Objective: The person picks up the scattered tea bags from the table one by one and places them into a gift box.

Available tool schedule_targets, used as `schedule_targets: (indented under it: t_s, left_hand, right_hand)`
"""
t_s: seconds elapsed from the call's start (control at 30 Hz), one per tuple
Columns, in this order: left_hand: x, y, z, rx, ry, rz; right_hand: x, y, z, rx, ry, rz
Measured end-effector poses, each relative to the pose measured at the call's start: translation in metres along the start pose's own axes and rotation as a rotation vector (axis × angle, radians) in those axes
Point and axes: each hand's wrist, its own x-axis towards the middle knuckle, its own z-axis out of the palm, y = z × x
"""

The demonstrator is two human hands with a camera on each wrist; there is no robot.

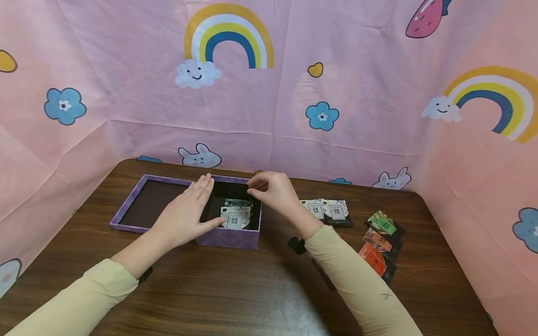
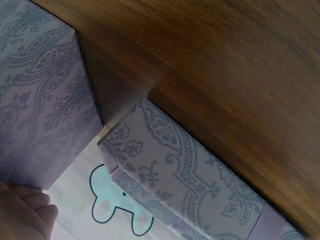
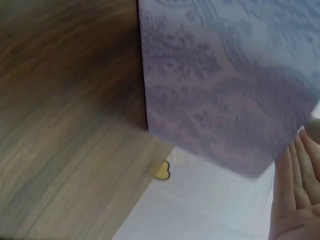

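Left hand (image 1: 185,213) lies across the left rim of the deep purple patterned box (image 1: 227,240), fingers straight and close together, thumb reaching to the edge of a white printed square packet (image 1: 237,218) inside. A darker green-printed packet (image 1: 238,202) shows just behind it. Over at the right wall, the right hand (image 1: 274,191) has thumb and fingers bent towards each other; whether the tips pinch anything, I can't tell.

The step in hand looks like settling packets in the box. Two white-and-black packets (image 1: 324,210) sit right of it on the brown wooden worktop (image 1: 218,289), with green (image 1: 381,222) and orange-red (image 1: 373,258) packets further right; the shallow purple lid (image 1: 128,201) lies left. Next, I'd judge, calls for the right hand clearing the rim and reaching for those white-and-black ones.
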Motion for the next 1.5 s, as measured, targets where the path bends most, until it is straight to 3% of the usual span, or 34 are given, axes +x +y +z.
schedule_targets:
  t_s: [0.17, 0.33, 0.7, 1.5]
  left_hand:
    - [-0.001, 0.0, 0.0, 0.004, -0.002, -0.003]
    - [-0.002, -0.001, 0.001, 0.009, 0.002, 0.005]
    - [-0.003, -0.002, 0.003, 0.005, 0.0, 0.004]
    - [0.0, -0.001, 0.003, 0.007, 0.03, 0.014]
  right_hand:
    - [-0.004, 0.01, -0.017, 0.114, 0.018, 0.049]
    - [-0.011, 0.024, -0.036, 0.151, 0.039, 0.096]
    - [-0.034, 0.062, -0.076, 0.139, 0.117, 0.186]
    - [-0.087, 0.134, -0.122, 0.085, 0.079, 0.358]
